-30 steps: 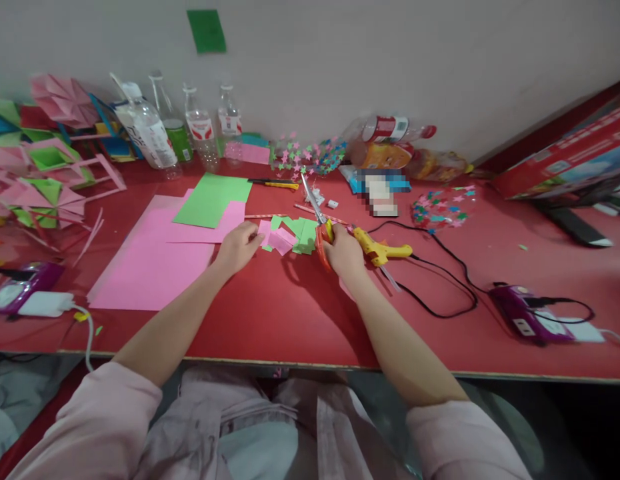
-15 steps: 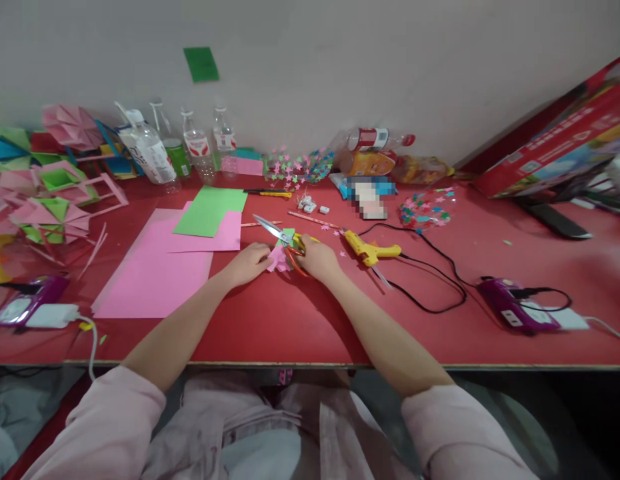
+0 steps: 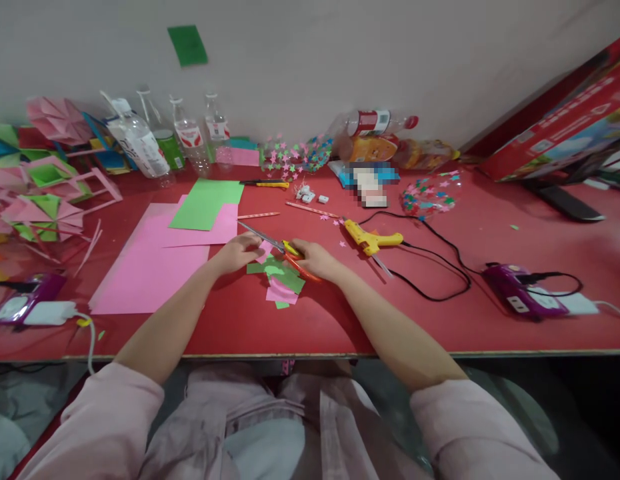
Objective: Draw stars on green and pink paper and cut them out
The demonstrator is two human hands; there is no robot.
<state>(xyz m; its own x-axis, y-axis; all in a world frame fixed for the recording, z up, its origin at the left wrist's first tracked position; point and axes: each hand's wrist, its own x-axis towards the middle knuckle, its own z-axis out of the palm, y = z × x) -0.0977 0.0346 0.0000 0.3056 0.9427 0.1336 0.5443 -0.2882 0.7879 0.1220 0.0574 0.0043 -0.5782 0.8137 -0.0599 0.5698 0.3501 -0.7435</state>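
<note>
My right hand grips a pair of scissors with orange and yellow handles. Their blades look closed and point up and to the left. Across from it, my left hand pinches a small pink paper piece just under the blades. Green paper scraps and a pink scrap lie loosely on the table below the scissors, between my hands. To the left lie a large pink sheet and a green sheet, partly overlapping.
Right of my hands lies a yellow glue gun, its black cord running to a purple power unit. A utility knife, bottles and a star-covered clear piece lie or stand farther back. Paper constructions fill the left.
The scissor blades have closed. Green and pink scraps that were bunched at my fingers now lie spread on the table, and my left hand holds only a small pink piece.
</note>
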